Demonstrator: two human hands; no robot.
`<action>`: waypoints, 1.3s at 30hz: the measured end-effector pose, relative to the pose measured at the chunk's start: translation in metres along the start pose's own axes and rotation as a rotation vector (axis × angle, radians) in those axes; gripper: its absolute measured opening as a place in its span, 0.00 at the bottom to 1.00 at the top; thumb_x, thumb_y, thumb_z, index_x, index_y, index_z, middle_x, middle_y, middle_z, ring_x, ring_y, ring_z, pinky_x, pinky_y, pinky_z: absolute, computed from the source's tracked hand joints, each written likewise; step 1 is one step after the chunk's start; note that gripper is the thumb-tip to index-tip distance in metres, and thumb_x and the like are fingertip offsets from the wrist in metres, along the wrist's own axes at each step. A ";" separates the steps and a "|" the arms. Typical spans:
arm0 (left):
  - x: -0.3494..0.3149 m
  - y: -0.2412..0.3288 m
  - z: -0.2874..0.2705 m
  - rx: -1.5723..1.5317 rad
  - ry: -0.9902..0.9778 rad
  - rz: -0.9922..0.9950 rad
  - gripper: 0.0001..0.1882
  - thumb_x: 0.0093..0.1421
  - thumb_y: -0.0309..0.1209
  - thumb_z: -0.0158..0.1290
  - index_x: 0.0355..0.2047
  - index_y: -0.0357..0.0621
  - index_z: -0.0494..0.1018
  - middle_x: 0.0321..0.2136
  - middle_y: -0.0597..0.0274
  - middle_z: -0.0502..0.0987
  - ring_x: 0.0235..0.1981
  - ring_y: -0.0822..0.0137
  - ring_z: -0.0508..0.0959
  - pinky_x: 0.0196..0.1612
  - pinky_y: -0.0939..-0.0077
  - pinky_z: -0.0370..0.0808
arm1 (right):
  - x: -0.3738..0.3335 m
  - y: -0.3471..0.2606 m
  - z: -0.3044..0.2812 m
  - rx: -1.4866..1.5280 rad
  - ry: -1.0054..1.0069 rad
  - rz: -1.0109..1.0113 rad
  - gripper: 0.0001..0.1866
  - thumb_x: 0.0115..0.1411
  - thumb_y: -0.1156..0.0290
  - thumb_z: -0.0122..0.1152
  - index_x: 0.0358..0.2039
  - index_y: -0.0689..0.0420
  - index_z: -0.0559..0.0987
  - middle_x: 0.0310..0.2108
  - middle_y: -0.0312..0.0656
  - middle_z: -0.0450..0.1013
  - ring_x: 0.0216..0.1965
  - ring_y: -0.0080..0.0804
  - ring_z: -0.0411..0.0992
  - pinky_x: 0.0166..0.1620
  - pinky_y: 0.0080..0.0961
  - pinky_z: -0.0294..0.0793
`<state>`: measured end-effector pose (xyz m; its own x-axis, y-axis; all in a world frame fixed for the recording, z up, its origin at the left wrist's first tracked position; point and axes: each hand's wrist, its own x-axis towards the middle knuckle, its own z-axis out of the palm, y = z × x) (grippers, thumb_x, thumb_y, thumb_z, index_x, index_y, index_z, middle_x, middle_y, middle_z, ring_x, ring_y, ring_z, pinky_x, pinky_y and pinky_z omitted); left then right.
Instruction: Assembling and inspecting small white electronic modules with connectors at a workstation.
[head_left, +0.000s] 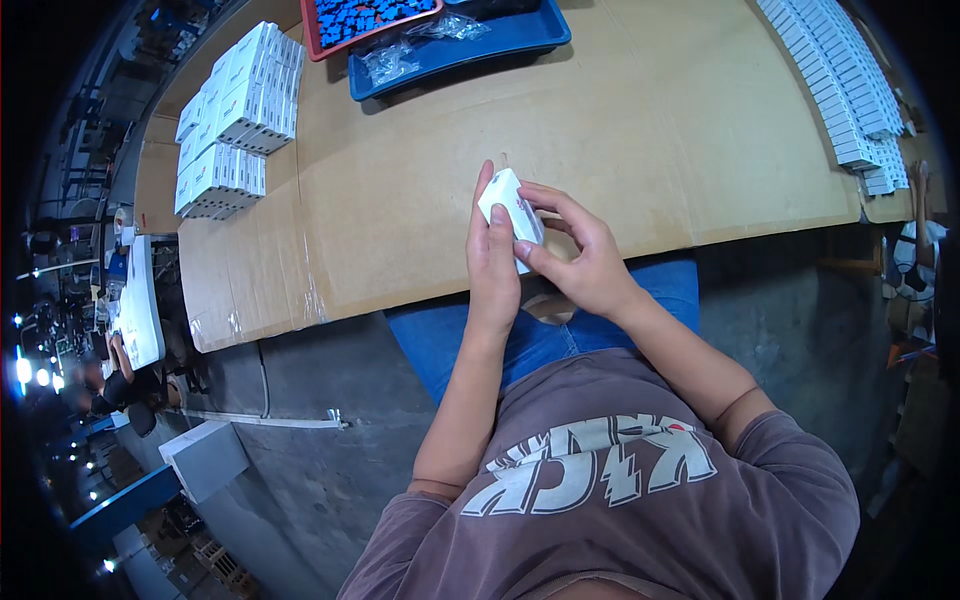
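A small white carton is held between my two hands, tilted, just above the near edge of the cardboard-covered table. My left hand is closed along its left side, with the thumb on the carton's face. My right hand grips it from the right, fingers curled over the upper edge and thumb lower down. Part of the carton is hidden by my fingers, and whether its end flaps are folded in I cannot tell.
White cartons stand stacked at the table's left, and long rows of similar cartons line the far right. At the back lie a blue tray with clear plastic bags and a red tray of small blue pieces. Another person is at the far left.
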<state>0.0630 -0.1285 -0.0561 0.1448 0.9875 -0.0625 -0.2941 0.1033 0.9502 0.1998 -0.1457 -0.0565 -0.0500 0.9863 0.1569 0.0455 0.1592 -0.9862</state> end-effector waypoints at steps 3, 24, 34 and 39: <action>-0.001 0.001 0.012 0.064 0.045 0.039 0.39 0.77 0.58 0.35 0.76 0.41 0.52 0.58 0.54 0.71 0.56 0.67 0.73 0.60 0.72 0.70 | -0.001 0.003 0.003 -0.167 0.032 -0.146 0.30 0.63 0.65 0.69 0.62 0.67 0.73 0.65 0.56 0.69 0.63 0.47 0.72 0.64 0.37 0.72; -0.003 0.001 0.011 0.197 0.083 0.254 0.42 0.76 0.61 0.35 0.70 0.31 0.58 0.55 0.55 0.72 0.54 0.68 0.72 0.57 0.74 0.70 | -0.001 0.006 0.004 -0.323 0.026 -0.476 0.28 0.70 0.66 0.58 0.61 0.77 0.72 0.62 0.70 0.69 0.63 0.62 0.71 0.63 0.42 0.72; -0.013 0.019 0.013 -0.011 0.116 0.295 0.45 0.60 0.60 0.41 0.67 0.38 0.61 0.60 0.42 0.70 0.63 0.52 0.70 0.67 0.56 0.65 | 0.003 0.011 0.009 0.811 -0.031 0.435 0.24 0.77 0.59 0.50 0.62 0.66 0.73 0.57 0.48 0.74 0.61 0.35 0.72 0.64 0.37 0.72; -0.015 0.009 0.013 0.024 0.093 0.399 0.50 0.61 0.72 0.41 0.64 0.37 0.62 0.58 0.42 0.70 0.61 0.49 0.71 0.66 0.51 0.67 | -0.001 0.017 0.008 1.154 -0.187 0.659 0.28 0.75 0.49 0.52 0.59 0.62 0.72 0.53 0.43 0.75 0.59 0.31 0.73 0.63 0.34 0.72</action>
<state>0.0708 -0.1438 -0.0422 -0.0625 0.9560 0.2866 -0.2874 -0.2922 0.9121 0.1930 -0.1439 -0.0737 -0.4834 0.8297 -0.2790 -0.7436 -0.5574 -0.3692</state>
